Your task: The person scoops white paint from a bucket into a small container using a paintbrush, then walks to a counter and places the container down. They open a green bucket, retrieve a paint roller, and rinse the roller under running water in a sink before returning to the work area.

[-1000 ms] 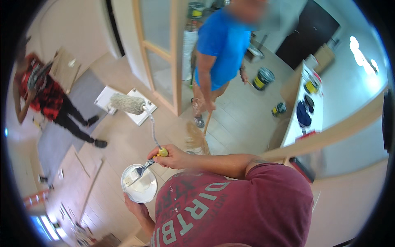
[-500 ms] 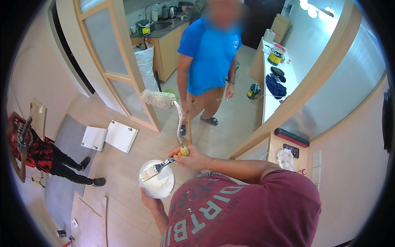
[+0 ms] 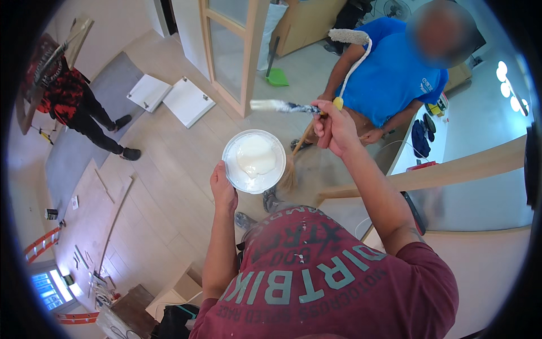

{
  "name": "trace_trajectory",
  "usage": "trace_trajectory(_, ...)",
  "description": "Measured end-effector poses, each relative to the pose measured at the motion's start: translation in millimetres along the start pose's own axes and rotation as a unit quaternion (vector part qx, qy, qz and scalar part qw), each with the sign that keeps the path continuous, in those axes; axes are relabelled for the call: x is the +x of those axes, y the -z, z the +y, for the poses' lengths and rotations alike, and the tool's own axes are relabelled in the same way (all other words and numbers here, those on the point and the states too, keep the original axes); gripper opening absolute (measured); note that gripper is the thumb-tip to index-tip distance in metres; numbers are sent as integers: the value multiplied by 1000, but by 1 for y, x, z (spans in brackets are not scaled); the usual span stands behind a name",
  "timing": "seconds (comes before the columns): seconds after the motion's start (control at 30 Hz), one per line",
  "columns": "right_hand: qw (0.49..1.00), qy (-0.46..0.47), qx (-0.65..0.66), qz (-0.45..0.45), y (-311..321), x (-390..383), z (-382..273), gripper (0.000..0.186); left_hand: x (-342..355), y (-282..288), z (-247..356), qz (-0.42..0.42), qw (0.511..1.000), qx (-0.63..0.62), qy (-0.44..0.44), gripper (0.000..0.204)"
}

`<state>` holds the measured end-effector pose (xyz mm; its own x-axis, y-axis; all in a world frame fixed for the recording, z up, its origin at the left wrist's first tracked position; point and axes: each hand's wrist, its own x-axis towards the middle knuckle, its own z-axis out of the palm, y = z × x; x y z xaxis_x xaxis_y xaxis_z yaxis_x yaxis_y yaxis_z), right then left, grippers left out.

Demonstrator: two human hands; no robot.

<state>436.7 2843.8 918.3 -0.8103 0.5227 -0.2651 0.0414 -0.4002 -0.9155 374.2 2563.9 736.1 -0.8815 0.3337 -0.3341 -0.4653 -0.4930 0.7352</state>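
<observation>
My left hand grips a round white tub by its near left side, with the fingers mostly hidden under it. White paint lies inside. Up and to the right of the tub, my right hand is closed around two handles at once. One belongs to a paintbrush, its white-coated bristles pointing left, clear of the tub. The other is a paint roller with a white frame and a fuzzy sleeve, rising in front of a co-worker's blue shirt.
Close ahead on the right stands the co-worker in blue, beside a broom. Another person is at the far left with a board. Two white panels lie on the floor near a wood-framed partition. A green dustpan stands behind.
My right hand has lifted the paintbrush off the tub, up and to the right, and the roller with it. The co-worker in blue appears nearer and leans forward. My view has shifted.
</observation>
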Motion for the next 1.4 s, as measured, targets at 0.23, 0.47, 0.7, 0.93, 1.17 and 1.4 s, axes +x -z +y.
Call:
trace_trajectory(0.23, 995, -26, 91, 31, 17, 27, -9, 19, -4, 19, -32, 41, 999, -9, 2, 36)
trace_trajectory(0.47, 977, -3, 205, -52, 44, 91, -15, 25, -11, 11, 0, 52, 994, 69, 67, 45)
trace_trajectory(0.7, 957, -57, 251, -133, 60, 34, 69, 23, 2, 4, 18, -35, 995, 91, -1, 49)
trace_trajectory(0.93, 923, -146, 314, -170, 48, -21, 129, 23, 4, 5, 31, -20, 995, 103, 4, 49)
trace_trajectory(1.17, 920, -162, 320, -159, 104, 64, 105, 21, -15, 14, 18, 54, 994, 91, 35, 48)
trace_trajectory(1.4, 904, -12, 368, -216, 209, 294, -22, 21, -4, 23, 22, 81, 989, 116, -35, 47)
